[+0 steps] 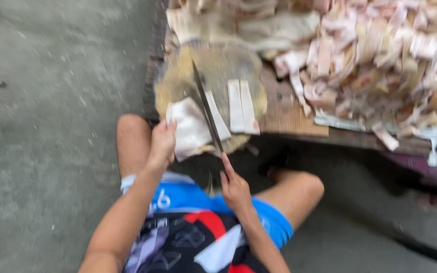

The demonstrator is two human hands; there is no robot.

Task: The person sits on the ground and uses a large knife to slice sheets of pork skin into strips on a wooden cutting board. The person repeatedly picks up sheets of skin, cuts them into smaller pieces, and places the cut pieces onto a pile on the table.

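Our right hand [234, 188] is closed around the handle of a long dark knife [207, 107], index finger stretched along the top of the grip; the blade runs up and away from us, its edge down on a pale slab of meat [189, 127]. Our left hand [163, 142] grips that slab at its near left edge, fingers curled over it, thumb side toward the blade — the two hands sit either side of the cut, close but not touching.

The slab lies on the near part of a round, yellowish wooden chopping block [213, 65]. A strip already cut off lies just right of the blade, and two more pale strips [242, 106] lie side by side further right on the same block, apart from the knife.

The block stands at the left end of a low wooden platform [289, 114]. To its right — filling most of the platform — is a big heap of cut pieces [385, 55], pink and cream. Larger uncut sheets [259, 25] are piled behind the block. Our bare knees frame the block, and grey concrete floor [51, 126] spreads to the left. The view is blurred, so finer detail is lost.
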